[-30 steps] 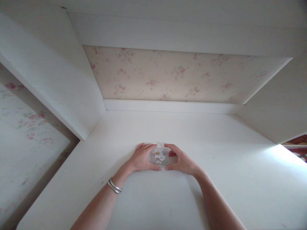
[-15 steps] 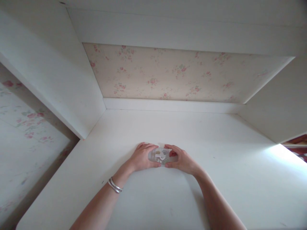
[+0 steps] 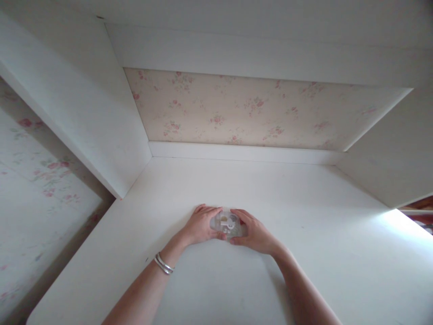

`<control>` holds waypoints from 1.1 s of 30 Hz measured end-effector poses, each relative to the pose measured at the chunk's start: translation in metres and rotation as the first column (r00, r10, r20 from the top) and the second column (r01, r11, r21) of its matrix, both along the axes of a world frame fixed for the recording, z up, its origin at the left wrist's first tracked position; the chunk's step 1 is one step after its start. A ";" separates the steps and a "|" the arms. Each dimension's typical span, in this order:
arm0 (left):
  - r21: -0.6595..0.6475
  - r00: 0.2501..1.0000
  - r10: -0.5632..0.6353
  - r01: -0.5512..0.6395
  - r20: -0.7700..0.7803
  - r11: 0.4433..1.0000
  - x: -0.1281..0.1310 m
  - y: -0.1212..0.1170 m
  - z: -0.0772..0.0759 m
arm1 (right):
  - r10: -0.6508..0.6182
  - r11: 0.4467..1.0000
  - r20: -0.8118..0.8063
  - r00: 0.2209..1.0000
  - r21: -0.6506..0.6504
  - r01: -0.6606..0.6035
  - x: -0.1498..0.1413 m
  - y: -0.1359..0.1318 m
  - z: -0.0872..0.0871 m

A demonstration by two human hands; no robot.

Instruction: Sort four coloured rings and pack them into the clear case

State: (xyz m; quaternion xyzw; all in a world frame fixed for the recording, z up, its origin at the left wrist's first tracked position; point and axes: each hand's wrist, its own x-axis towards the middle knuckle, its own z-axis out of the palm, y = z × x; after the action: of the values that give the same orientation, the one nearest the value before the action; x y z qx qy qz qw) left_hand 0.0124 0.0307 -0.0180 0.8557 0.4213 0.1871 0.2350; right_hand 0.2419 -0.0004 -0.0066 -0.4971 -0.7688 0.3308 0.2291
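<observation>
A small clear plastic box [image 3: 229, 224] lies on the white desk, with white, yellowish and red bits showing through it; their kind is too small to make out. My left hand [image 3: 203, 224] grips its left end, thumb at the near side and fingers at the far side. On the right end, my right hand [image 3: 252, 231] holds it the same way, partly covering a red patch. Two silver bangles [image 3: 163, 264] circle my left wrist.
The white desk top [image 3: 243, 185] reaches back to a low ledge [image 3: 243, 152] below floral wallpaper [image 3: 233, 108]. White side panels stand at left [image 3: 98, 117] and right [image 3: 389, 149], and a white board [image 3: 257, 54] runs overhead. Reddish-brown items [image 3: 419, 212] show at the right edge.
The view has tilted slightly, so everything sits a little lower. Both hands stay on the clear box; my right hand has shifted slightly inward over its right end.
</observation>
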 end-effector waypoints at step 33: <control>0.087 0.989 0.114 -0.123 0.096 0.989 0.007 -0.005 0.003 | -0.454 0.854 0.268 0.850 0.402 0.330 0.170 0.054 0.035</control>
State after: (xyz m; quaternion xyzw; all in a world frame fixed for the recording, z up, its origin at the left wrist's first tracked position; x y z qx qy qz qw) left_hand 0.0198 0.0253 -0.0154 0.8298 0.4512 0.2587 0.2023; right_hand 0.4121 0.0532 0.0287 -0.6492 -0.7227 0.0432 0.2332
